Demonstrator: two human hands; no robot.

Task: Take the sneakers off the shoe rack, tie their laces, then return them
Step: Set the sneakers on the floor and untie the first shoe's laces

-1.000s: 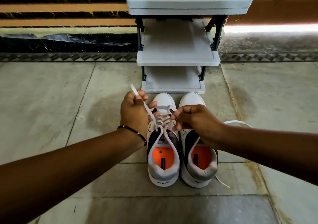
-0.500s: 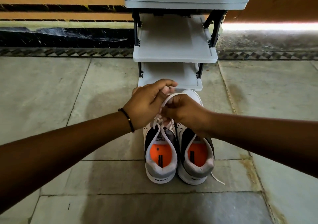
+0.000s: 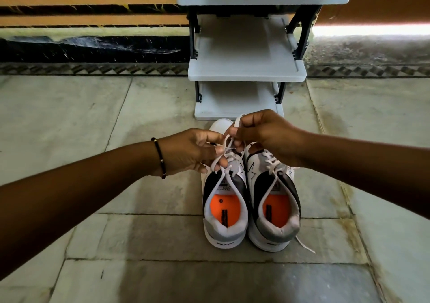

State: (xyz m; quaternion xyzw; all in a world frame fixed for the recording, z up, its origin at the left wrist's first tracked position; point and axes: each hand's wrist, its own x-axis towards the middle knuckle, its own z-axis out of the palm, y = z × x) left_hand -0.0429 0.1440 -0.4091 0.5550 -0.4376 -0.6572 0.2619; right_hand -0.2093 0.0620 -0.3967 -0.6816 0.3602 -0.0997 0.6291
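Note:
Two white, grey and black sneakers with orange insoles stand side by side on the floor, toes toward the rack: the left sneaker (image 3: 224, 212) and the right sneaker (image 3: 275, 212). Over the left sneaker's toe end, my left hand (image 3: 193, 151) and my right hand (image 3: 263, 135) meet, each pinching a strand of its white laces (image 3: 226, 156). The strands cross between my fingertips. The right sneaker's lace (image 3: 304, 246) trails loose on the floor behind its heel. The grey shoe rack (image 3: 246, 72) stands just beyond the shoes, its shelves bare.
Pale stone floor tiles spread on both sides of the shoes. Behind the rack runs a dark skirting and a striped orange wall (image 3: 88, 2). A bright strip of light (image 3: 372, 31) lies at the back right.
My hands have dropped lower and slightly apart over the left sneaker, with the lace strands now crossed between them. The sneakers have not moved.

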